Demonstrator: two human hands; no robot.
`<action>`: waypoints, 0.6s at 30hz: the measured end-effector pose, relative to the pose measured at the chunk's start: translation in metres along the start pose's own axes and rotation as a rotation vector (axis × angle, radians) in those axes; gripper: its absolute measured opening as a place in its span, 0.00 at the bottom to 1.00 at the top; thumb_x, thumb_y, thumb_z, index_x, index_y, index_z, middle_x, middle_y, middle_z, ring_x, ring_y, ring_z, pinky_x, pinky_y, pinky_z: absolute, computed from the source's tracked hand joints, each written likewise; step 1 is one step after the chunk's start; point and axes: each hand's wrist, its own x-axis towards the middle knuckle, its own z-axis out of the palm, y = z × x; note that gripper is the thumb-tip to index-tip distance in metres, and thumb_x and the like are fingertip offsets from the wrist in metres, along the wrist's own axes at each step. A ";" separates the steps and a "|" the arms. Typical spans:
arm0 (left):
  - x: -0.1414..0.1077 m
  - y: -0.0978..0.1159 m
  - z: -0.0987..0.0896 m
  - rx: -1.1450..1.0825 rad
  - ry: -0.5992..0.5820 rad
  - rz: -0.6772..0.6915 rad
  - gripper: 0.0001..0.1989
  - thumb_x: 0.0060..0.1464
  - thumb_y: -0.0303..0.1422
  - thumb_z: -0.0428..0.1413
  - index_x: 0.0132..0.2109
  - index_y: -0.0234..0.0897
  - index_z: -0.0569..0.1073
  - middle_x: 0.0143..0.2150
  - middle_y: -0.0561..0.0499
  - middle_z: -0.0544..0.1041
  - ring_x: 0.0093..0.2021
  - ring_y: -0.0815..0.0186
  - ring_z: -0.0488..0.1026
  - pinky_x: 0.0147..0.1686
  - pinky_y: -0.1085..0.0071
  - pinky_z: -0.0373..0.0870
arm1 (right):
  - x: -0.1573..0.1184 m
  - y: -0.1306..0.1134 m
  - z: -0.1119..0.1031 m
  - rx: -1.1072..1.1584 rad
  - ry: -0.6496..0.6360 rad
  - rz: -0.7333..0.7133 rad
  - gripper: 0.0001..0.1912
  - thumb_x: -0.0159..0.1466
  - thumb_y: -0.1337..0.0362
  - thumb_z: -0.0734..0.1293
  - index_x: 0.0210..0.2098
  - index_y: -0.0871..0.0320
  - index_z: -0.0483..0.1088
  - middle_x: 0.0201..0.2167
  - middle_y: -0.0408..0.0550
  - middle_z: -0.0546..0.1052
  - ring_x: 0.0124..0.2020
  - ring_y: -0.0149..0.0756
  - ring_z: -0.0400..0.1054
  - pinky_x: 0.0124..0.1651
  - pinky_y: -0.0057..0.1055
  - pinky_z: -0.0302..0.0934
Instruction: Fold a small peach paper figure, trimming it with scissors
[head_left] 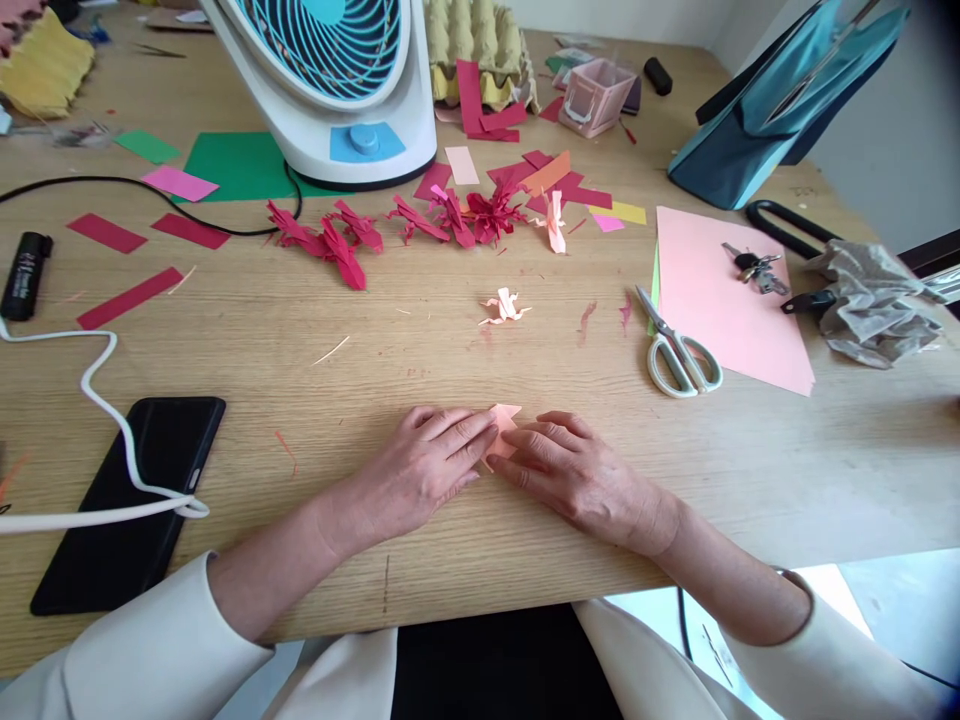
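A small folded piece of light pink paper (pixel 505 428) lies on the wooden table near its front edge. The fingers of my left hand (pixel 427 462) are close together and press on its left side. From the right, my right hand (pixel 585 475) rests its fingertips on the same paper, partly covering it. Just beyond my hands sits a small pale pink folded paper figure (pixel 505 305). Farther back, another light pink figure (pixel 555 222) stands beside a row of red folded figures (pixel 341 250).
White-handled scissors (pixel 684 365) lie at the right by pink sheets (pixel 724 300) with keys on them. A fan (pixel 360 150) stands at the back. At the left are a black phone (pixel 135 510), a white cable and red paper strips (pixel 131 298). A blue bag (pixel 757 130) stands back right.
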 end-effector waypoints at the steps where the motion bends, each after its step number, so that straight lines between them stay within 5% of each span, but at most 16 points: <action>1: 0.000 0.000 0.000 0.005 0.002 0.004 0.19 0.65 0.30 0.51 0.61 0.31 0.66 0.62 0.42 0.71 0.58 0.57 0.67 0.52 0.60 0.63 | 0.000 0.000 0.000 0.000 -0.003 0.000 0.19 0.71 0.70 0.56 0.60 0.58 0.65 0.54 0.56 0.72 0.54 0.43 0.66 0.58 0.47 0.60; 18: 0.015 0.009 0.000 0.109 -0.109 -0.108 0.23 0.67 0.36 0.48 0.63 0.27 0.61 0.56 0.42 0.73 0.51 0.55 0.68 0.46 0.60 0.64 | 0.001 0.000 0.005 0.070 0.059 0.012 0.18 0.72 0.69 0.57 0.58 0.59 0.67 0.53 0.54 0.73 0.53 0.42 0.65 0.59 0.45 0.60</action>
